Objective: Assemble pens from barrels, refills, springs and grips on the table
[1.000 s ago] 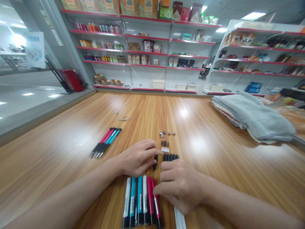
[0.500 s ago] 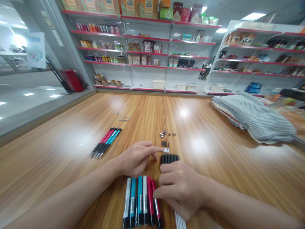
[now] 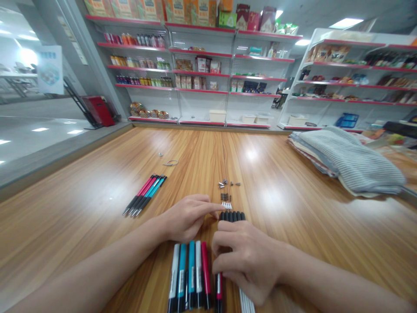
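Note:
My right hand (image 3: 246, 256) pinches a pink pen barrel (image 3: 219, 289) at its upper end, just right of a row of white, blue and pink pen barrels (image 3: 191, 271). Behind that hand is a row of black rubber grips (image 3: 233, 216), and white refills (image 3: 246, 300) show partly below it. My left hand (image 3: 192, 215) holds nothing; its index finger stretches toward small white plastic parts (image 3: 226, 205), the other fingers loosely bent. Beyond lie small dark springs (image 3: 224, 197) and metal pen tips (image 3: 222, 184).
Several assembled pens (image 3: 145, 195) lie at the left, near a thin looped strip (image 3: 170, 163) and a tiny metal piece (image 3: 160, 154). Folded striped cloth (image 3: 352, 156) lies at the right of the wooden table (image 3: 81, 243). Stocked shelves (image 3: 202, 89) stand beyond the far edge.
My right hand has drawn the end pink barrel slightly right, apart from the row, and it stands straighter. My left hand has barely moved.

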### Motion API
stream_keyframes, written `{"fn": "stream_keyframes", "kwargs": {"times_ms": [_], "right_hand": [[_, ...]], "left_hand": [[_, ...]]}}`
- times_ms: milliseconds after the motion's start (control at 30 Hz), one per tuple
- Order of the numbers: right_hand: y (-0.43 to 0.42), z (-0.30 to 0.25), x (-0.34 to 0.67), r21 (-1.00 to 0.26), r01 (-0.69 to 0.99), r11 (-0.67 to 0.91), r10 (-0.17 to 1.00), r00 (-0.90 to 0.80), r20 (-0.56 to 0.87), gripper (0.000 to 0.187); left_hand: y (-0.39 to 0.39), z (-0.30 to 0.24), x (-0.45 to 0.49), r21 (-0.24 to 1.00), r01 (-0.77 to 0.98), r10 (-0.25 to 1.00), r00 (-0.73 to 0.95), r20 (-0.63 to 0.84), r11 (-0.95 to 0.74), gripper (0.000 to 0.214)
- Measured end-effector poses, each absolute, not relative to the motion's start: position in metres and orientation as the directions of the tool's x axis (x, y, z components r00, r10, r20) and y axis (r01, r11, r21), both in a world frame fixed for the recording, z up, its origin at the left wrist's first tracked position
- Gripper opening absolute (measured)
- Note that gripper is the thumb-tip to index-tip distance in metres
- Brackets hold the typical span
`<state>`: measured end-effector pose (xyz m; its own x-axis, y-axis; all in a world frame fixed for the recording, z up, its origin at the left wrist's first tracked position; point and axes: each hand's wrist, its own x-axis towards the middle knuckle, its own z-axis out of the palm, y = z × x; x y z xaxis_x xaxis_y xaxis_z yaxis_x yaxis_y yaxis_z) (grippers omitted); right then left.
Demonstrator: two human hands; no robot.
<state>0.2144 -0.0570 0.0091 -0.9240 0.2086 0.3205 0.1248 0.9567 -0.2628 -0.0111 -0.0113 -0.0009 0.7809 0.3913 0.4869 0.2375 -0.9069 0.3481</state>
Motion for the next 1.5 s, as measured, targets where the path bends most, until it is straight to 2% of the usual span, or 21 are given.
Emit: {"fn": "stream_keyframes", "kwargs": {"times_ms": [133, 367, 433, 567, 767, 1033, 1233, 1500], "right_hand": [[-0.055, 0.011, 0.215, -0.292, 0.11, 0.95, 0.204, -0.928, 0.312, 0.02], [-0.052, 0.011, 0.213, -0.271, 0.081, 0.959, 0.173, -0.926, 0.335, 0.017], [-0.05, 0.011, 0.213, -0.275, 0.113, 0.955, 0.219, -0.893, 0.394, 0.014], [-0.046, 0.009, 0.216, -0.306, 0.26, 0.916, 0.395, -0.724, 0.566, 0.01], [-0.039, 0.001, 0.218, -0.412, 0.397, 0.82, 0.571, -0.519, 0.636, 0.012], [-0.035, -0.003, 0.217, -0.445, 0.446, 0.776, 0.623, -0.44, 0.646, 0.014], [-0.031, -0.002, 0.217, -0.475, 0.488, 0.732, 0.669, -0.383, 0.638, 0.012], [-0.021, -0.002, 0.221, -0.516, 0.526, 0.676, 0.716, -0.301, 0.63, 0.01]], "left_hand": [[-0.012, 0.0, -0.011, 0.339, 0.256, 0.401, 0.779, 0.482, -0.905, 0.046], [-0.011, -0.002, -0.011, 0.302, 0.289, 0.408, 0.77, 0.49, -0.908, 0.043], [-0.011, -0.004, -0.012, 0.297, 0.303, 0.417, 0.763, 0.494, -0.906, 0.042], [-0.01, -0.007, -0.013, 0.324, 0.292, 0.429, 0.729, 0.534, -0.9, 0.044], [-0.012, -0.006, -0.012, 0.343, 0.265, 0.426, 0.693, 0.582, -0.901, 0.048], [-0.01, -0.005, -0.009, 0.255, 0.332, 0.417, 0.665, 0.619, -0.908, 0.025], [-0.009, -0.006, -0.012, 0.289, 0.396, 0.48, 0.565, 0.671, -0.872, 0.018], [-0.012, -0.004, -0.01, 0.387, 0.369, 0.521, 0.404, 0.752, -0.845, 0.016]]}}
